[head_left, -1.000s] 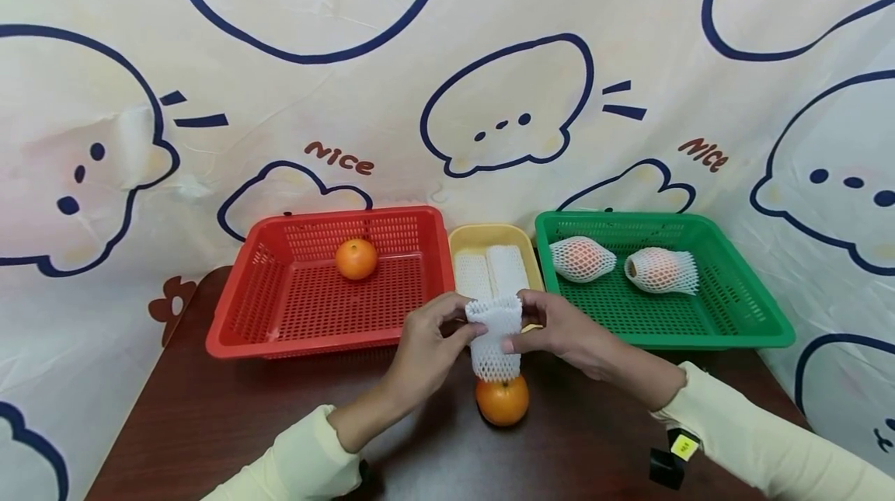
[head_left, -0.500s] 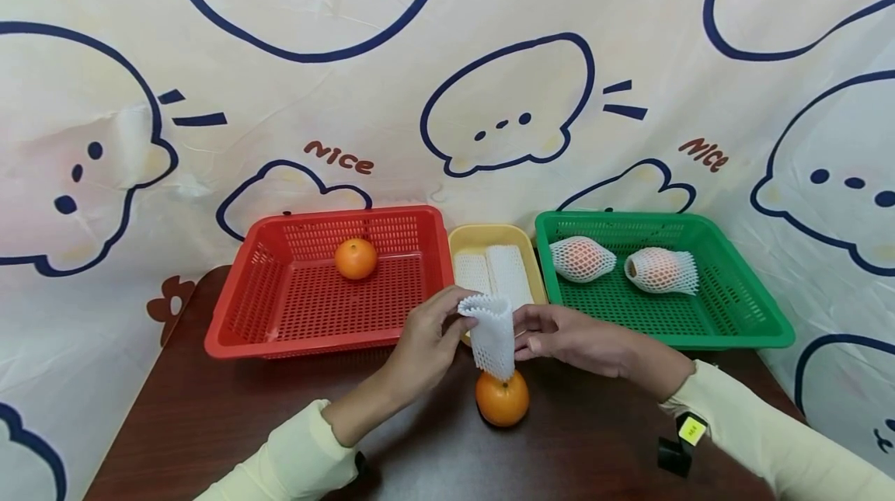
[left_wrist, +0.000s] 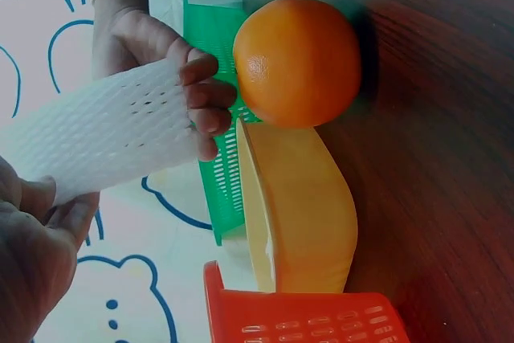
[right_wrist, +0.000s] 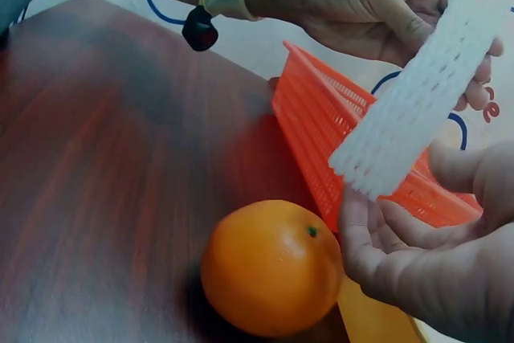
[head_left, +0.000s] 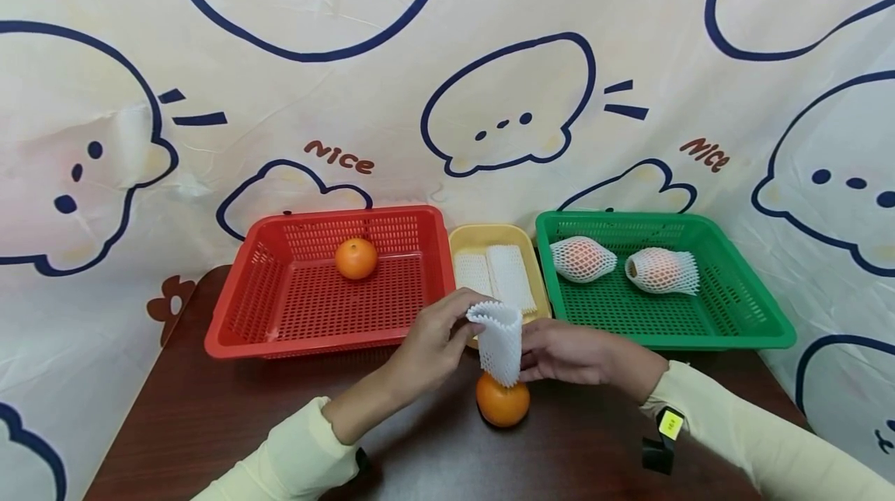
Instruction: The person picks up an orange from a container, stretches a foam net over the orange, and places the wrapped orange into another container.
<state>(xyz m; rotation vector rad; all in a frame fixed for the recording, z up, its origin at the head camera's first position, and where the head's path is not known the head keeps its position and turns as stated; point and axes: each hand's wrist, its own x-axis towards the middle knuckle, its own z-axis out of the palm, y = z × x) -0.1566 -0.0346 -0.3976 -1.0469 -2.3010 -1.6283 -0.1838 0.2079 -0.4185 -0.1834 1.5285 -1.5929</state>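
A white foam net sleeve point(head_left: 500, 346) stands nearly upright just above an orange point(head_left: 503, 401) on the dark table. My left hand point(head_left: 430, 338) pinches its upper end between thumb and fingers; the upper mouth gapes. At the lower end, my right hand point(head_left: 569, 352) has its fingers curled about the edge, partly hidden behind the sleeve in the head view. Those fingertips point(left_wrist: 210, 120) show at the sleeve's lower edge in the left wrist view. Seen from the right wrist, the orange point(right_wrist: 271, 268) lies bare, close below the right fingers.
At the left, a red basket point(head_left: 329, 342) contains one orange point(head_left: 356, 259). A yellow tray point(head_left: 537, 272) with flat foam sleeves point(head_left: 509, 276) stands in the middle. The green basket point(head_left: 744, 295) on the right holds two sleeved fruits point(head_left: 583, 259). A printed cloth point(head_left: 391, 97) hangs behind.
My right hand let go of the sleeve's upper part and moved down to its lower end. The sleeve's top has opened, while my left hand keeps its pinch. The orange stays put.
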